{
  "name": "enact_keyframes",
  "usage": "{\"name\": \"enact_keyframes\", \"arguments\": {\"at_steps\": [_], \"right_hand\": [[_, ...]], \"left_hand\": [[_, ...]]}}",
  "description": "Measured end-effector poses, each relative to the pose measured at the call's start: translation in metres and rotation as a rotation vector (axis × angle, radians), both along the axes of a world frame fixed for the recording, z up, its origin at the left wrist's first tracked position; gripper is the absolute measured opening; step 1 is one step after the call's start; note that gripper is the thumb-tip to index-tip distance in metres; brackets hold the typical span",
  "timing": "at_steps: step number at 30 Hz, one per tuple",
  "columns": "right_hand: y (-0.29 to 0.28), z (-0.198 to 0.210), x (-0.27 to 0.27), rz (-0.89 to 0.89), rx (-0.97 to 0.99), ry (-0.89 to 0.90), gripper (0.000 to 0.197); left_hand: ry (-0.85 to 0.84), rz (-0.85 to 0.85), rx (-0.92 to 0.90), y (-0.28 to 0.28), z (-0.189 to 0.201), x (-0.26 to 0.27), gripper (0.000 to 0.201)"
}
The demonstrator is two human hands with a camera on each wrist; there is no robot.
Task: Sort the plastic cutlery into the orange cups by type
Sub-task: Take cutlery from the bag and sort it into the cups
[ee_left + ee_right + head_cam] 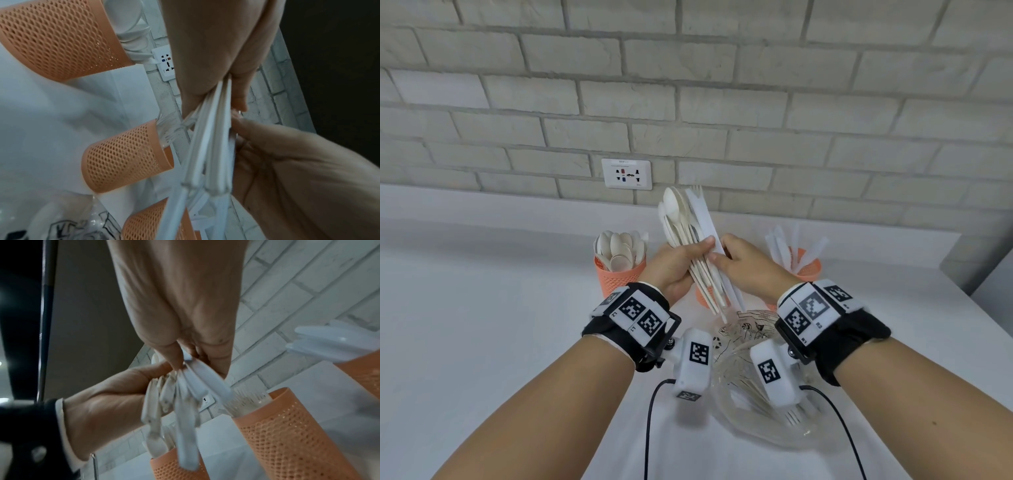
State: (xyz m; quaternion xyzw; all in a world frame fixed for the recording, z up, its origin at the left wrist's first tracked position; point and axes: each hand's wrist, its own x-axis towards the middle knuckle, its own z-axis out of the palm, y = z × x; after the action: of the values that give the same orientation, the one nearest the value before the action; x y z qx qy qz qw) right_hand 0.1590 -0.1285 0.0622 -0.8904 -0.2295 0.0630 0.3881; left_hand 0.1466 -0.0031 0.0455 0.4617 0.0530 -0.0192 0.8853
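Gripping a cutlery bundle [693, 240] together, both hands [671, 265] [748, 265] hold it steeply tilted, heads up toward the wall.

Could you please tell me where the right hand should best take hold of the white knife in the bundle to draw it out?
Pinch the knife mid-length from the bundle's right edge; it lies outermost there, beside the right hand, while the left hand grips the rest.
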Motion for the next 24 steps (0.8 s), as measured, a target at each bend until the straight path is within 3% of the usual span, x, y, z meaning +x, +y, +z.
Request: {"name": "enact_keyframes", "arguments": {"at_steps": [6,10,14,15,19,24], "right_hand": [[-0.004,0.001,-0.002,-0.078,0.189,0.089,0.023],[-0.012,-0.004,-0.005,-0.06,0.282,0.127,0.003],[-0.024,-0.005,-0.01,0.05,0.336,0.401,0.008],[-0.026,-0.006,-0.01,0.093,0.331,0.446,0.006],[-0.034,-0.01,-0.005,0.186,0.4,0.533,0.029],[-0.049,-0.014,-0.004,0.211,0.314,0.613,0.033]], "left_hand": [[0.03,-0.003,-0.049,0.002,-0.002,0.005,0.014],[0.054,0.032,-0.156,0.005,-0.001,0.008,0.021],[0.01,0.04,-0.29,0.012,0.001,0.006,0.043],[0.004,0.044,-0.307,0.013,0.001,0.006,0.042],[0.013,0.078,-0.342,0.011,0.005,0.006,0.018],[-0.003,0.164,-0.347,0.012,0.005,0.012,0.02]]}}
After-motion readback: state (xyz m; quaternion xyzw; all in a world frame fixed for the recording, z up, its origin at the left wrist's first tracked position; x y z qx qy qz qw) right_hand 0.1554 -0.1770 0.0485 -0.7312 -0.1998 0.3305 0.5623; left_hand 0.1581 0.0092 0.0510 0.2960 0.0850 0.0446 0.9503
